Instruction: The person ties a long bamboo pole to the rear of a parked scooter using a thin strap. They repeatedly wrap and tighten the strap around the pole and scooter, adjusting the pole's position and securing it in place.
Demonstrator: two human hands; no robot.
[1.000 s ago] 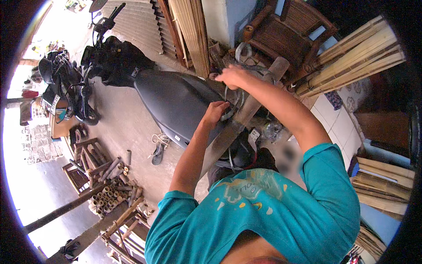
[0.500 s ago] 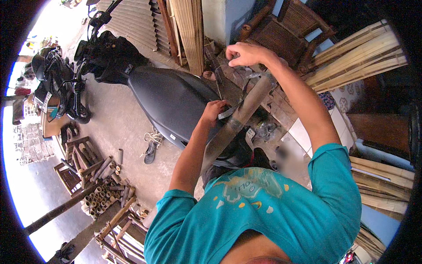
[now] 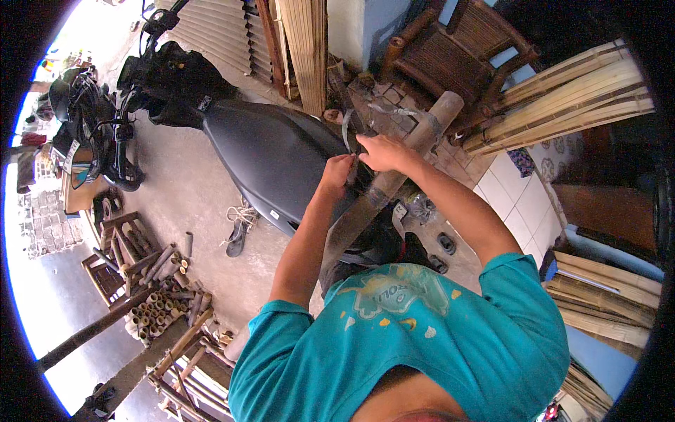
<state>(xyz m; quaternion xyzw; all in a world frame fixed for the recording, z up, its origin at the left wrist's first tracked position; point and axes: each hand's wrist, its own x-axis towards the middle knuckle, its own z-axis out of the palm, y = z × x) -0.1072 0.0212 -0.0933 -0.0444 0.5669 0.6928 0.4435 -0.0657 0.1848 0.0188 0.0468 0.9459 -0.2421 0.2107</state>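
Note:
Beyond a thick brown pole (image 3: 385, 184), which slants away from my body, my two hands work close together. My left hand (image 3: 339, 173) is closed with its fingertips pinched on a narrow grey strip (image 3: 346, 128). A loose end of the strip curls up above the fingers. Right beside it, my right hand (image 3: 383, 152) is closed too, its fingertips at the same strip; its exact grip is partly hidden. Wrapping of a clear, grey material (image 3: 397, 110) shows near the far end of the pole.
A motorbike with a dark seat (image 3: 271, 155) stands just left of my hands. Ahead is a bamboo chair (image 3: 460, 60), with split bamboo bundles (image 3: 562, 95) to its right. Cut bamboo tubes (image 3: 151, 313) are stacked at the lower left, and a sandal (image 3: 238, 238) lies on the floor.
My right hand has come down and toward me from beyond the pole, joining my left hand at the strip. The left hand has risen slightly, and the strip now sticks upward.

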